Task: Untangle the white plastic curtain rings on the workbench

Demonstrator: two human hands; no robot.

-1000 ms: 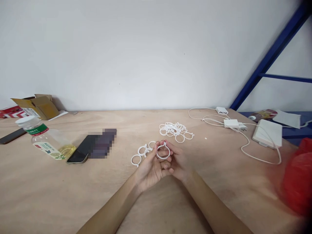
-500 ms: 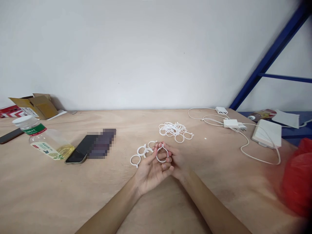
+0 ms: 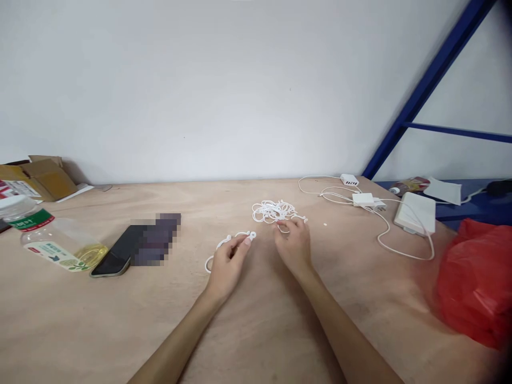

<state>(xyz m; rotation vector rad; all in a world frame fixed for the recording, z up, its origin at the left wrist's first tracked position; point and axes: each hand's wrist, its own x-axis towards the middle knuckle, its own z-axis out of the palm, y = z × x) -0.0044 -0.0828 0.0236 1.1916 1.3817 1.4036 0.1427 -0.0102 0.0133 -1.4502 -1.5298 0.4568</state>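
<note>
My left hand rests low over a small group of white curtain rings, which it partly covers. Its thumb and forefinger pinch a white curtain ring; the small eyelet shows just past the thumb tip, the remainder being hidden. To the right, my right hand reaches the near edge of a tangled pile of white curtain rings. Its fingers curl with thumb and fingertips on one ring at that edge.
A phone and a bottle with yellow liquid lie on the left. A cardboard box sits behind them. White cables and a charger, a white box and a red plastic bag occupy the right.
My hands have parted after being together around one ring. The left lowered that ring towards the small group; the right moved forward to the pile. The view has shifted slightly rightward.
</note>
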